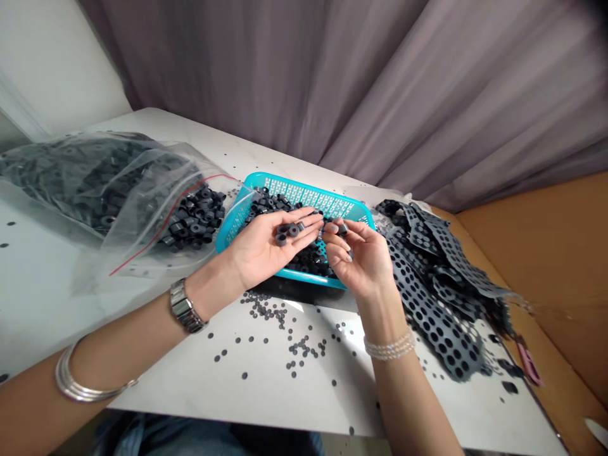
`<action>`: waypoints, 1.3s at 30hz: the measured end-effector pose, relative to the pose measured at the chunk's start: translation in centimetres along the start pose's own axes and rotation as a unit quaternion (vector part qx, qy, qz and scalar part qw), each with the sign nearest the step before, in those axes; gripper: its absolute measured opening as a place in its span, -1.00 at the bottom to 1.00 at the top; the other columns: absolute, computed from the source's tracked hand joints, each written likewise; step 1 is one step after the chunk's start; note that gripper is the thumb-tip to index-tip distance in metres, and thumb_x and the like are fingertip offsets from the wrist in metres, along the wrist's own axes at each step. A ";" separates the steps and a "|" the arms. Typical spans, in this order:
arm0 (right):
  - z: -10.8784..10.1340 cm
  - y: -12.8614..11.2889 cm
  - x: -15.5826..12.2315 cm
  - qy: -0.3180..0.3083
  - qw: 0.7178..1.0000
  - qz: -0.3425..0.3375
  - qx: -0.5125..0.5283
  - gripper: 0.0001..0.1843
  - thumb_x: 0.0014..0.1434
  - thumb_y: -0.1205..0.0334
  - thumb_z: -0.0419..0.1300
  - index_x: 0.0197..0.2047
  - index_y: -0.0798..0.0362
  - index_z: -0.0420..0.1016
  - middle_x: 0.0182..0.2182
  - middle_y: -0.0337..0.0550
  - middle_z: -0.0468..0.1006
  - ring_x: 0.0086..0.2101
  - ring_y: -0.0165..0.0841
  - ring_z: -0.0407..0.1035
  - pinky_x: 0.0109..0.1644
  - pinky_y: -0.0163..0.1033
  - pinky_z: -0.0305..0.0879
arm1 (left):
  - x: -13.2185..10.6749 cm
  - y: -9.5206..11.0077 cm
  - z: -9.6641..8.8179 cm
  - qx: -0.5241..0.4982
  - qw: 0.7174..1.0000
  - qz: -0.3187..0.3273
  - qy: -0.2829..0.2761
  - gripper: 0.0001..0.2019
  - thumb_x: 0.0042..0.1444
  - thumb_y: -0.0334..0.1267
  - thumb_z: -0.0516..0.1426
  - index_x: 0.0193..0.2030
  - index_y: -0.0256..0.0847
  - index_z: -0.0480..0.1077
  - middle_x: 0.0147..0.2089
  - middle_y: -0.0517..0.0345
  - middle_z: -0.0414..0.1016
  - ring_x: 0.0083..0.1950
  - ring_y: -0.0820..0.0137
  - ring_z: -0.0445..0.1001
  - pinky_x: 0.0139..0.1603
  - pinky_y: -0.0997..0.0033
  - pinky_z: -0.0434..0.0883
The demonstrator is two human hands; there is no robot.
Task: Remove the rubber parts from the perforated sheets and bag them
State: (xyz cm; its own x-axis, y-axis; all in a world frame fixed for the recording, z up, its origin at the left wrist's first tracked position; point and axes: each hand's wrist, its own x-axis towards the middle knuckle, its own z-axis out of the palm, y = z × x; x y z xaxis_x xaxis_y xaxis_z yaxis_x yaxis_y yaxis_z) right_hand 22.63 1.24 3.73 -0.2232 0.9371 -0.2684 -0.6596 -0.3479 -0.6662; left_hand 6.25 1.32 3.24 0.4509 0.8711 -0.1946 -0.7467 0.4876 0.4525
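Note:
My left hand (280,240), palm up with the fingers stretched out, carries several small black rubber rings (293,230) in its palm and on its fingers. Close beside its fingertips, my right hand (358,250) is closed, pinching a black rubber ring (342,228) between thumb and fingers. Both hands are above a turquoise plastic basket (304,277) with perforated sides. Many more black rings (270,202) lie in the basket, partly hidden by my hands.
At the left, a clear zip bag (137,234) spills black rings through its open mouth. Perforated dark rubber sheets (441,316) lie piled at the right, near pink-handled scissors (528,361). Small black discs (266,310) are scattered over the white table (199,386). A grey curtain (266,82) hangs behind.

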 end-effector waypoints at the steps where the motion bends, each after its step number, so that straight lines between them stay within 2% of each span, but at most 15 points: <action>1: 0.0 0.0 0.0 -0.004 1.000 -0.001 -0.004 -0.86 0.11 0.34 0.04 -0.46 0.13 0.35 -0.51 -0.22 0.26 -0.64 -0.55 -0.06 -0.71 -0.49 0.03 | 0.0 0.0 0.0 0.002 1.000 -0.001 -0.003 -0.37 0.04 -0.56 -0.01 0.31 -0.61 0.06 0.22 -0.39 0.33 0.26 0.18 0.32 0.25 0.32 0.32; 8: 0.1 0.2 -0.1 -0.004 0.997 -0.014 -0.077 -0.84 0.13 0.22 0.12 -0.44 0.10 0.38 -0.51 -0.24 0.30 -0.62 -0.55 -0.02 -0.72 -0.46 -0.15 | -0.2 0.2 0.0 -0.001 1.000 -0.007 -0.002 -0.31 -0.02 -0.59 -0.04 0.34 -0.55 0.04 0.19 -0.30 0.37 0.28 0.21 0.30 0.25 0.35 0.32; 12: 0.5 0.9 -0.2 -0.008 0.975 -0.085 -0.204 -0.88 0.14 0.21 0.19 -0.31 0.08 0.49 -0.58 -0.35 0.17 -0.64 -0.57 -0.12 -0.69 -0.43 -0.27 | 0.0 0.1 -0.1 -0.006 1.000 -0.010 -0.016 -0.35 -0.01 -0.58 -0.04 0.31 -0.60 0.07 0.03 -0.30 0.48 0.17 0.20 0.42 0.23 0.29 0.35; 15: 1.0 1.4 -0.5 -0.008 0.930 -0.148 -0.336 -0.77 0.16 0.16 0.20 -0.12 0.03 0.54 -0.63 -0.40 0.08 -0.65 -0.55 -0.17 -0.65 -0.39 -0.23 | 0.2 0.0 -0.2 -0.010 1.000 -0.012 -0.011 -0.36 0.01 -0.58 -0.05 0.30 -0.58 0.08 -0.13 -0.20 0.53 -0.03 0.29 0.53 0.17 0.33 0.40; 17: 1.2 1.6 -0.7 -0.003 0.887 -0.176 -0.427 -0.72 0.14 0.13 0.23 -0.09 0.02 0.56 -0.60 -0.36 0.21 -0.63 -0.53 -0.08 -0.61 -0.37 -0.10 | 0.3 0.0 -0.2 -0.003 1.000 -0.015 -0.008 -0.37 0.02 -0.57 -0.04 0.31 -0.55 0.08 -0.16 -0.15 0.54 -0.12 0.34 0.55 0.11 0.38 0.43; 19: 1.4 1.7 -0.8 -0.005 0.841 -0.204 -0.501 -0.74 0.11 0.15 0.26 -0.12 0.03 0.59 -0.50 -0.27 0.38 -0.56 -0.51 0.08 -0.50 -0.34 0.07 | 0.2 0.0 -0.2 0.005 1.000 -0.014 -0.006 -0.37 0.03 -0.55 -0.03 0.31 -0.54 0.08 -0.12 -0.17 0.53 -0.13 0.35 0.54 0.05 0.42 0.46; 22: 1.3 1.9 -0.8 -0.013 0.797 -0.235 -0.556 -0.79 0.09 0.22 0.27 -0.18 0.04 0.61 -0.44 -0.24 0.44 -0.46 -0.46 0.18 -0.36 -0.30 0.18 | 0.1 0.1 -0.1 0.005 1.000 -0.010 0.002 -0.36 0.01 -0.53 -0.02 0.31 -0.56 0.09 -0.08 -0.21 0.52 -0.07 0.31 0.53 0.03 0.43 0.46; 23: 1.2 1.9 -0.7 -0.010 0.797 -0.237 -0.556 -0.80 0.09 0.23 0.27 -0.19 0.03 0.61 -0.47 -0.25 0.42 -0.48 -0.47 0.17 -0.38 -0.32 0.16 | 0.1 0.1 -0.1 0.003 1.000 -0.011 0.006 -0.35 0.01 -0.53 -0.02 0.31 -0.56 0.09 -0.08 -0.20 0.52 -0.07 0.31 0.53 0.05 0.43 0.45; 24: 1.1 1.9 -0.7 -0.004 0.810 -0.228 -0.541 -0.81 0.09 0.22 0.27 -0.20 0.04 0.61 -0.53 -0.28 0.36 -0.52 -0.49 0.12 -0.45 -0.34 0.12 | 0.1 0.1 -0.1 0.000 1.000 -0.011 0.010 -0.35 0.01 -0.53 -0.02 0.31 -0.57 0.09 -0.11 -0.18 0.53 -0.08 0.33 0.54 0.07 0.43 0.44; 26: 0.9 1.7 -0.6 0.006 0.871 -0.180 -0.457 -0.83 0.09 0.20 0.27 -0.24 0.05 0.58 -0.62 -0.36 0.19 -0.61 -0.54 -0.03 -0.59 -0.40 -0.05 | 0.1 0.1 0.0 -0.006 1.000 -0.011 0.018 -0.37 0.02 -0.53 -0.03 0.30 -0.59 0.09 -0.14 -0.16 0.54 -0.11 0.36 0.54 0.14 0.41 0.40; 28: 0.8 1.3 -0.5 0.003 0.941 -0.103 -0.322 -0.87 0.10 0.19 0.25 -0.32 0.08 0.51 -0.65 -0.43 0.03 -0.65 -0.57 -0.18 -0.67 -0.43 -0.24 | 0.1 0.1 0.0 -0.010 1.000 -0.013 0.020 -0.39 0.06 -0.50 -0.03 0.30 -0.60 0.09 -0.09 -0.18 0.54 -0.04 0.33 0.53 0.20 0.34 0.36; 30: 0.6 0.8 -0.5 -0.001 0.979 -0.033 -0.201 -0.87 0.11 0.23 0.23 -0.40 0.11 0.42 -0.64 -0.45 -0.02 -0.66 -0.59 -0.25 -0.70 -0.46 -0.31 | 0.1 0.2 0.1 -0.014 1.000 -0.019 0.016 -0.40 0.09 -0.45 -0.03 0.30 -0.59 0.08 0.04 -0.24 0.49 0.09 0.25 0.48 0.23 0.25 0.34; 34: 0.4 -0.1 -0.5 0.012 0.995 0.030 -0.095 -0.84 0.13 0.26 0.13 -0.45 0.13 0.35 -0.66 -0.40 0.08 -0.69 -0.61 -0.19 -0.73 -0.48 -0.29 | 0.0 0.3 0.3 -0.016 0.999 -0.019 0.020 -0.41 0.11 -0.38 -0.01 0.30 -0.56 0.10 0.18 -0.29 0.39 0.22 0.18 0.37 0.27 0.20 0.29; 37: 0.3 -0.1 -0.4 0.018 0.996 0.018 -0.083 -0.76 0.15 0.16 0.04 -0.42 0.13 0.39 -0.62 -0.27 0.26 -0.69 -0.57 -0.03 -0.73 -0.46 -0.21 | 0.0 0.3 0.3 -0.009 0.999 -0.018 0.029 -0.41 0.12 -0.36 -0.02 0.31 -0.51 0.11 0.22 -0.29 0.35 0.27 0.19 0.31 0.29 0.23 0.26; 39: 0.3 0.0 -0.3 0.027 0.994 -0.011 -0.104 -0.70 0.16 0.08 0.06 -0.44 0.13 0.40 -0.59 -0.22 0.33 -0.68 -0.55 0.06 -0.73 -0.45 -0.19 | 0.0 0.3 0.2 -0.007 1.000 -0.016 0.025 -0.41 0.11 -0.37 -0.01 0.31 -0.51 0.11 0.24 -0.29 0.33 0.29 0.20 0.29 0.29 0.25 0.25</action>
State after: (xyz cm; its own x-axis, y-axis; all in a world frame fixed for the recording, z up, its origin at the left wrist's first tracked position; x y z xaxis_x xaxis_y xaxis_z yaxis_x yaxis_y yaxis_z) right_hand 22.48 0.95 3.98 -0.1679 0.9435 -0.2857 -0.4992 -0.3313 -0.8006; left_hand 6.16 1.44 3.56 0.4501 0.8564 -0.2528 -0.7387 0.5162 0.4334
